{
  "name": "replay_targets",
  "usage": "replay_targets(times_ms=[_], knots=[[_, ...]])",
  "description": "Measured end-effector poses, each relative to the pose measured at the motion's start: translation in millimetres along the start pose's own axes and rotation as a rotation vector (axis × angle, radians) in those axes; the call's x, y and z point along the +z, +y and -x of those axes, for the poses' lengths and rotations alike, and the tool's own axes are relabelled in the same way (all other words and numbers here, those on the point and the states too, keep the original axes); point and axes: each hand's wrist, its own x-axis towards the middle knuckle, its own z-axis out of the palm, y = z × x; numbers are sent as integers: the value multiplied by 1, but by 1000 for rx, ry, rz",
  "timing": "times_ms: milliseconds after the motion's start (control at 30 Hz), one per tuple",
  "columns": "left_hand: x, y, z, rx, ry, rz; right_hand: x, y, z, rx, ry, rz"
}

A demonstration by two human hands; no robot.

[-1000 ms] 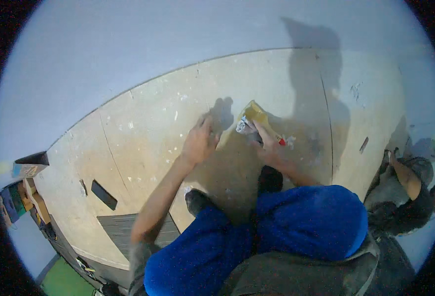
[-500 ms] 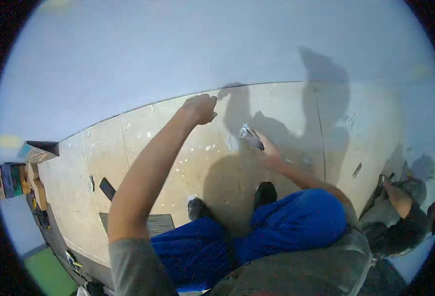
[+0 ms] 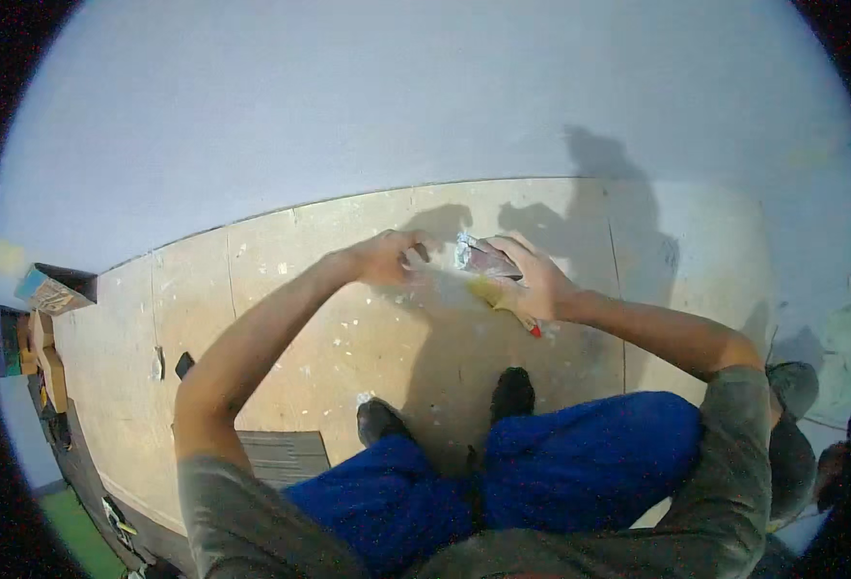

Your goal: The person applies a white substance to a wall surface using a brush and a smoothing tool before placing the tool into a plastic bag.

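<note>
My right hand [image 3: 539, 285] is closed around a grey flat tool [image 3: 491, 261] whose left end carries white paste [image 3: 462, 251]. Just below the tool, against the same hand, shows a yellow handle [image 3: 486, 292] with a red end [image 3: 535, 331]. A pale smear of motion to the left of this handle hides what it leads to. Facing it from the left, my left hand [image 3: 387, 259] has bent fingers with a gap between them and the thumb. I see nothing plainly held there. Both hands are above the pale board floor [image 3: 339, 376], in front of my feet.
A blue-grey wall [image 3: 348, 96] rises beyond the floor. Grey corrugated cardboard [image 3: 286, 457] and a small dark object [image 3: 184, 365] lie left of my feet. An open cardboard box [image 3: 54, 289] stands at the far left. Another person [image 3: 790, 439] is at my right edge.
My right hand has turned and risen a little, and the yellow handle with its red end has come into view. The left hand has come down nearer the tool, its fingers bent.
</note>
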Motion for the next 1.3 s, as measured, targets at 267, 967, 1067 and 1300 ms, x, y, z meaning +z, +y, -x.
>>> replay_targets(times_ms=[267,967,1067,1300], knots=[[39,19,-9,55,309,426,28,33,-1,-1,100,-46],[42,38,-22,148,510,320,5,23,-20,130,-70,-26],[39,36,-22,152,505,264,8,25,-26,270,-144,-76],[37,43,-27,179,550,192,1,32,-25,225,-163,-63]])
